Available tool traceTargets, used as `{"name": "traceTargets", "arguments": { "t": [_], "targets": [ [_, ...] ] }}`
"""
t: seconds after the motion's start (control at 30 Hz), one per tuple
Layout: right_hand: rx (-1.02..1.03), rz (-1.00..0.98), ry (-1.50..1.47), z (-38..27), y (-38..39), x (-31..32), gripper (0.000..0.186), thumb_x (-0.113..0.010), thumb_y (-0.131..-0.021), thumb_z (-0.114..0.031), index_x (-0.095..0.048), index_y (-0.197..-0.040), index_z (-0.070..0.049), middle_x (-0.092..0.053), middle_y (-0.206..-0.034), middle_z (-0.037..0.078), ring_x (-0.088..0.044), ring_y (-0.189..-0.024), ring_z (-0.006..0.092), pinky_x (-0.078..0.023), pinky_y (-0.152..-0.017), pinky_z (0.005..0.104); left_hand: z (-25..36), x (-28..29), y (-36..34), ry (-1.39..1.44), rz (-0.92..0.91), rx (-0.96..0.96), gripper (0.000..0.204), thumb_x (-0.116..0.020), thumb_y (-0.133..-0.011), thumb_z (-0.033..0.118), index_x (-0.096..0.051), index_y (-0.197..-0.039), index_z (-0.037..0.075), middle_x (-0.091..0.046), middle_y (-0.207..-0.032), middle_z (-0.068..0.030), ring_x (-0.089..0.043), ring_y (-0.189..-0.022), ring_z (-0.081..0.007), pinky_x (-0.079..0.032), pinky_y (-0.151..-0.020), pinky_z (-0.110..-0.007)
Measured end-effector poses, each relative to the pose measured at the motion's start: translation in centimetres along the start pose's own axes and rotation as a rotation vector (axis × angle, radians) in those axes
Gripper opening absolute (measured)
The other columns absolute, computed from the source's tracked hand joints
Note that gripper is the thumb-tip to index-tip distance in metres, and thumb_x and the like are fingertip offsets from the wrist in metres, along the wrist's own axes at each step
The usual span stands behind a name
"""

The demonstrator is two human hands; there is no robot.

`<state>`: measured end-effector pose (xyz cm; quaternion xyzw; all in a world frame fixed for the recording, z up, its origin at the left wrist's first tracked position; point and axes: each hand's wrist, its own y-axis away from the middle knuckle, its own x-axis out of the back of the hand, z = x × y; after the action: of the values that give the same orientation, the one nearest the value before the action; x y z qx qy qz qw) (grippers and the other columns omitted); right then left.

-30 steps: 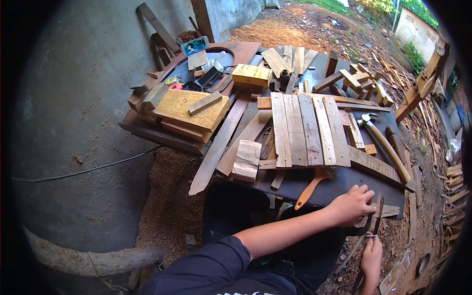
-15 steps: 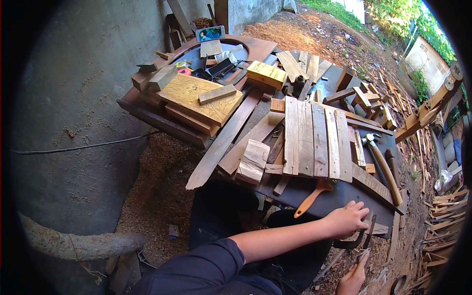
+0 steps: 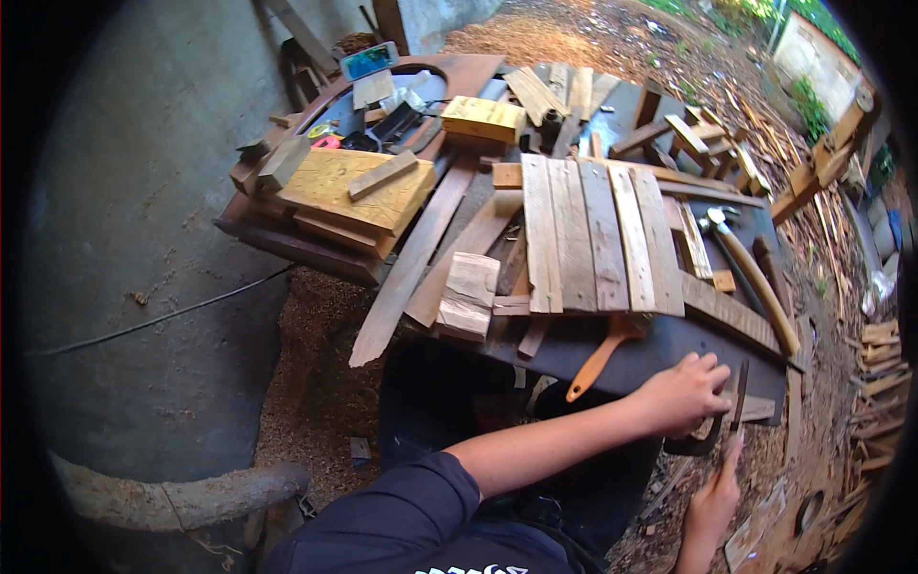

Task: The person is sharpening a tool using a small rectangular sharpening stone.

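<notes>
My left hand has its fingers curled around a dark curved metal piece at the near right edge of the worktable, beside a short pale board. Below it my right hand is closed on a long, narrow metal tool held upright; its handle is mostly hidden and blurred. A wooden-handled paintbrush lies left of my left hand, partly under a panel of nailed slats. A claw hammer lies farther right.
The dark worktable carries offcuts, a pale block, yellowish boards and a propped phone. A wall, cable and curved pipe are left, a wooden post and scrap pile right.
The narrow tool in my right hand has shifted back and then forward again beside my left hand, which stays at the table edge. The camera view has shifted slightly.
</notes>
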<state>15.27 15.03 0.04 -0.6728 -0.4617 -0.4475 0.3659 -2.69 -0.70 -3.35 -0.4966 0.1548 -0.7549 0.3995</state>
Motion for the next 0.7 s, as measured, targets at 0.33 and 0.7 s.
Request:
{"name": "traceTargets", "arguments": {
  "t": [0.33, 0.7],
  "targets": [
    [0.029, 0.004, -0.012, -1.3, 3.2, 1.3, 0.073, -0.044, -0.096, 0.006, -0.027, -0.164, -0.012, -0.062, -0.126, 0.032, -0.063, -0.109, 0.0489, -0.051, -0.087, 0.0501, 0.2, 1.0, 0.1, -0.004, -0.131, 0.042, 0.045, -0.082, -0.07, 0.019, -0.072, -0.114, 0.021, -0.056, -0.112, -0.0072, -0.054, -0.108, -0.0275, -0.048, -0.09, -0.042],
    [0.095, 0.126, -0.027, -0.3, 4.7, -0.2, 0.071, -0.042, -0.097, 0.005, -0.027, -0.164, -0.013, -0.067, -0.113, 0.034, -0.066, -0.09, 0.0509, -0.049, -0.076, 0.055, 0.6, 1.4, 0.1, 0.023, -0.151, 0.058, 0.047, -0.083, -0.069, 0.017, -0.072, -0.115, 0.022, -0.056, -0.113, -0.0069, -0.054, -0.109, -0.0288, -0.049, -0.091, -0.042]
  ]
}}
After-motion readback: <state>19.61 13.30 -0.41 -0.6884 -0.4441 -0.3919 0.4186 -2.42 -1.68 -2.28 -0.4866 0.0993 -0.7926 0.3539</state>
